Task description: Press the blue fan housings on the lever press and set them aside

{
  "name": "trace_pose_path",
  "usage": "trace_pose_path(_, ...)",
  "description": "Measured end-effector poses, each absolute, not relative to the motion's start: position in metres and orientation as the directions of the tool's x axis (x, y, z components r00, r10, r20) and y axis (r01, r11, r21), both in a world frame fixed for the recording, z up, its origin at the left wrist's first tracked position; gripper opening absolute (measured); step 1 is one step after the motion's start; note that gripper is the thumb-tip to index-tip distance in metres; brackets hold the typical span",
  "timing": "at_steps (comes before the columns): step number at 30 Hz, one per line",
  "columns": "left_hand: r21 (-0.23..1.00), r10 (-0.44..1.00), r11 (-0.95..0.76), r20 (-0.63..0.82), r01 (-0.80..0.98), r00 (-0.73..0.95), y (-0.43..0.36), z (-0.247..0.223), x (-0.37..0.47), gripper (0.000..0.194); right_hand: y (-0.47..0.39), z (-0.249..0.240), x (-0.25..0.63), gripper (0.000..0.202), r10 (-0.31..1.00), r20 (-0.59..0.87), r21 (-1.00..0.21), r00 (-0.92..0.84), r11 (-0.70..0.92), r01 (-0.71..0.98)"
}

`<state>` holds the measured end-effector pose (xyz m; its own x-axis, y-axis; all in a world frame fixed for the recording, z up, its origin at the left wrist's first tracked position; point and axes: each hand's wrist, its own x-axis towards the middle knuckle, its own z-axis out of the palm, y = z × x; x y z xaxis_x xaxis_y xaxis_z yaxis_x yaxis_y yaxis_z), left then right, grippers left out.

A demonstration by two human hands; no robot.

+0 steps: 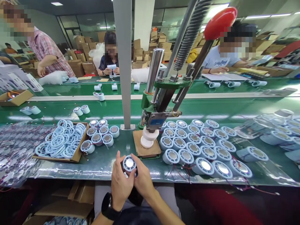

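Forearms (161, 204) foremost, I am sitting before a hand press (162, 101): rows of ringed units (193, 149) are standing to its right, seemingly done, while a smaller cluster (96, 138) and a box (82, 142) of loose rings (59, 139) are lying left, seemingly pending. One ringed unit (129, 163) is resting inside my grip — left hand (121, 181) and right hand (142, 176) clasping its sides, silvery face pointing up — near the worktop's (125, 145) front edge, its own stage unclear.

Bare left hand (121, 181), bare right hand (143, 175) — forearms (162, 207) bare too, as far as we see. We note a chunky black watch (108, 206), left wrist — plus dark top (142, 216), light grey trousers (165, 191).
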<state>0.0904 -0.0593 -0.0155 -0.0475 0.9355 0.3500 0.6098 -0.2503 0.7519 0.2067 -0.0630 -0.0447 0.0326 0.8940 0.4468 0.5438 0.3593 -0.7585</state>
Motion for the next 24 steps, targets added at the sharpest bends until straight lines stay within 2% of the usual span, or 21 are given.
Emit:
trace_pose_path(3, 0.756, 0.943, -0.268, 0.332, 0.598, 0.003, -0.060, -0.019, 0.092, 0.066, -0.064, -0.040, 0.210, 0.058, 0.912, 0.408, -0.718, -0.048, 0.353, 0.600)
trace_pose_path(5, 0.773, 0.949, -0.294, 0.307, 0.562, 0.073, -0.058, -0.020, 0.090, 0.051, -0.065, -0.033, 0.217, 0.066, 0.938, 0.322, -0.687, -0.131, 0.326, 0.649)
trace_pose_path(7, 0.819, 0.965, -0.260, 0.242, 0.511, 0.104, -0.053, -0.017, 0.086, 0.046, -0.066, -0.014, 0.231, 0.076, 0.941, 0.209, -0.637, -0.266, 0.337, 0.693)
trace_pose_path(9, 0.869, 0.987, -0.158, 0.130, 0.469, 0.092, -0.044, -0.008, 0.081, 0.047, -0.067, 0.022, 0.252, 0.084, 0.898, 0.148, -0.559, -0.415, 0.422, 0.714)
trace_pose_path(10, 0.883, 0.993, -0.110, 0.079, 0.457, 0.086, -0.037, -0.002, 0.079, 0.047, -0.066, 0.049, 0.265, 0.084, 0.870, 0.185, -0.501, -0.457, 0.484, 0.718)
trace_pose_path(12, 0.899, 0.997, -0.062, 0.037, 0.433, 0.067, -0.019, 0.014, 0.079, 0.048, -0.061, 0.117, 0.292, 0.071, 0.796, 0.413, -0.333, -0.443, 0.585, 0.740)
trace_pose_path(14, 0.920, 0.997, -0.073, 0.057, 0.384, 0.053, 0.002, 0.030, 0.086, 0.050, -0.046, 0.195, 0.317, 0.052, 0.617, 0.722, -0.142, -0.311, 0.573, 0.808)
trace_pose_path(15, 0.934, 0.996, -0.090, 0.076, 0.346, 0.054, 0.012, 0.037, 0.092, 0.052, -0.034, 0.233, 0.327, 0.046, 0.518, 0.823, -0.083, -0.234, 0.518, 0.851)
trace_pose_path(16, 0.948, 0.994, -0.105, 0.091, 0.302, 0.061, 0.021, 0.043, 0.100, 0.053, -0.019, 0.266, 0.335, 0.045, 0.436, 0.891, -0.091, -0.128, 0.448, 0.889)
trace_pose_path(17, 0.958, 0.992, -0.117, 0.101, 0.261, 0.074, 0.029, 0.047, 0.109, 0.053, -0.002, 0.294, 0.341, 0.046, 0.414, 0.910, -0.156, -0.026, 0.398, 0.904)
trace_pose_path(19, 0.969, 0.988, -0.140, 0.122, 0.205, 0.098, 0.041, 0.050, 0.130, 0.052, 0.034, 0.328, 0.349, 0.043, 0.484, 0.862, -0.353, 0.152, 0.357, 0.865)
trace_pose_path(21, 0.974, 0.982, -0.163, 0.144, 0.158, 0.124, 0.046, 0.048, 0.150, 0.052, 0.064, 0.337, 0.353, 0.047, 0.589, 0.778, -0.503, 0.219, 0.374, 0.779)
trace_pose_path(24, 0.982, 0.967, -0.175, 0.157, 0.073, 0.201, 0.048, 0.041, 0.171, 0.050, 0.087, 0.328, 0.355, 0.052, 0.589, 0.777, -0.543, 0.223, 0.449, 0.709)
